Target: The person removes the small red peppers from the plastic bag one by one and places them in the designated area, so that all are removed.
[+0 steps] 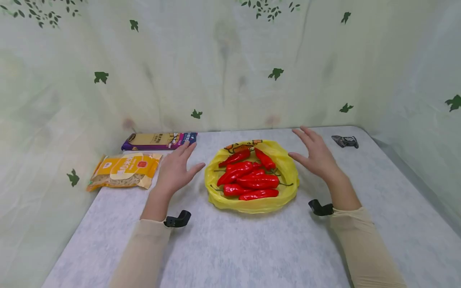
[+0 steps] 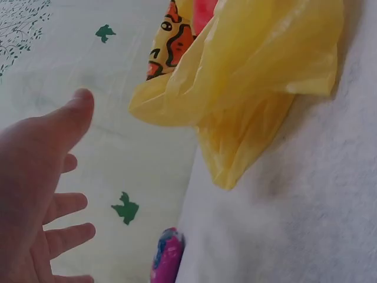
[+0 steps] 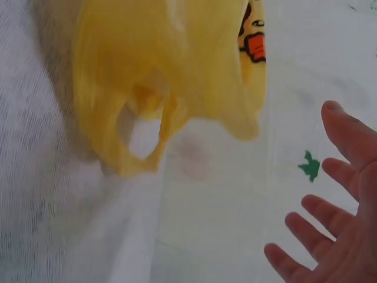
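Fingers [image 3: 325,216] spread and holding nothing, my left hand [image 1: 174,170] and right hand [image 1: 318,156] flank a bag [image 1: 248,206] of peppers [image 1: 259,182] on the counter [image 1: 245,248] — thin plastic that likely wants an even grip from both sides, lest peppers spill.

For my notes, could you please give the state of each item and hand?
Yellow bag: open, mouth upward
Red peppers: piled inside, uncovered
Orange packet: filled, lying down
Purple packet: lying flat
Dark item: lying down, details unclear
Left hand: raised, holding nothing
Right hand: raised, holding nothing
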`<state>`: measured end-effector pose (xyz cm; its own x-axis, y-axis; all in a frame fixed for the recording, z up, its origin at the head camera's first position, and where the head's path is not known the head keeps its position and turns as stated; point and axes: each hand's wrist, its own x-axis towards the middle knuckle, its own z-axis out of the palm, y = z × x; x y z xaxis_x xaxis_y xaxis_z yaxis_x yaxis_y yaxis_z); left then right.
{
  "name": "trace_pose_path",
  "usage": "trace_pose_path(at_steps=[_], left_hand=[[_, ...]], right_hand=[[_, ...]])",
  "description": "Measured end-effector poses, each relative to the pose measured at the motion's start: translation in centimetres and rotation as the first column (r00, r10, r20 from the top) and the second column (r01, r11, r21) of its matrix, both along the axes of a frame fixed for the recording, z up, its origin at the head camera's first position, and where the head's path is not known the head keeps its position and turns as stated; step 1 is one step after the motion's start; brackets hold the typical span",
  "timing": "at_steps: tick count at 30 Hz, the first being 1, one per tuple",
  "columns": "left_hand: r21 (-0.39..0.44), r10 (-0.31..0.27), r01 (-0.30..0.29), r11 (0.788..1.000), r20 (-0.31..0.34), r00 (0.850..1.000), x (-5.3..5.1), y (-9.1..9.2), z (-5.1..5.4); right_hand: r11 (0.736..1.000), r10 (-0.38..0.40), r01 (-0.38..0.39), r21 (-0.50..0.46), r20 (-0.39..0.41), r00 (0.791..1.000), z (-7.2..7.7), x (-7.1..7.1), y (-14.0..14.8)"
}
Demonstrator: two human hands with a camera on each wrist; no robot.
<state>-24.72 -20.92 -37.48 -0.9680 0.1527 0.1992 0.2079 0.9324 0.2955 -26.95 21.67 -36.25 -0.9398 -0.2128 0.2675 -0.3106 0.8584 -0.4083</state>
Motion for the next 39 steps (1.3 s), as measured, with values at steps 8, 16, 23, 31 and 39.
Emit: trace_pose_path(at_steps=[8, 16, 23, 31, 39], left_hand=[[0.31, -0.041, 0.023, 0.95, 0.05, 0.998, -0.5, 1.0, -1.2], [0.576, -0.114, 0.016, 0.817, 0.134, 0.984, -0.8, 1.9, -2.1], [0.7, -0.172, -0.013, 0.714, 0.194, 0.966, -1.0, 2.3, -3.0], [0.767, -0.214, -0.026, 0.641, 0.211, 0.954, -1.1, 2.6, -3.6], [0.797, -0.252, -0.006, 0.604, 0.198, 0.947, -1.3, 2.8, -4.1]], right_hand=[[0.968, 0.176, -0.167, -0.186, 0.034, 0.984, -0.5, 0.4, -2.0], [0.904, 0.336, -0.287, -0.316, 0.112, 0.935, -0.9, 0.7, -3.9], [0.885, 0.403, -0.334, -0.324, 0.176, 0.898, -0.9, 1.1, -4.9], [0.874, 0.453, -0.373, -0.31, 0.246, 0.857, -1.1, 1.3, -5.5], [0.841, 0.525, -0.448, -0.304, 0.259, 0.811, -1.6, 1.3, -6.1]])
